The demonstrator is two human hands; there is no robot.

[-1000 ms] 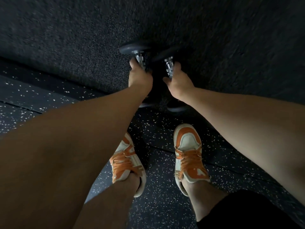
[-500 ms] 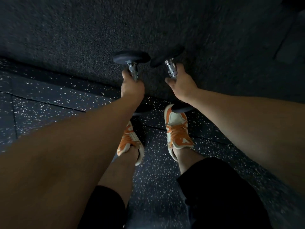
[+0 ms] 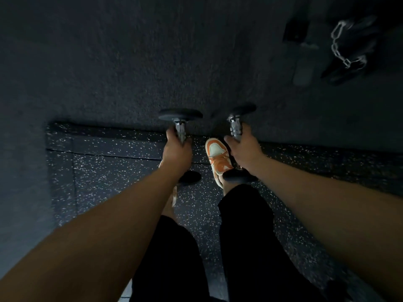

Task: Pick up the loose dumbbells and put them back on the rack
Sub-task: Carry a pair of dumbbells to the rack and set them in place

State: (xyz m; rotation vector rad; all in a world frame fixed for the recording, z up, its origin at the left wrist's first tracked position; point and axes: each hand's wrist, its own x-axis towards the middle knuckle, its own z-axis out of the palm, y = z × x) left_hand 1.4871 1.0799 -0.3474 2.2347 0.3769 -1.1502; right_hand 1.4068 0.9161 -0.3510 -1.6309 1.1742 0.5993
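Each hand, left hand (image 3: 177,150) and right hand (image 3: 245,150), is wrapped tight round a dumbbell, left dumbbell (image 3: 181,123) and right dumbbell (image 3: 236,127), whose long bar points near to far, with no rack in sight.

Speckled dark rubber floor tiles (image 3: 109,182) across the lower half, meeting plain dark carpet (image 3: 130,62) toward twelve o'clock. Orange-and-white sneaker (image 3: 218,158) near centre, black trouser legs (image 3: 250,247) toward six o'clock. Silver chain (image 3: 340,49) on blurred dark gear at one o'clock, well apart from the sneaker.
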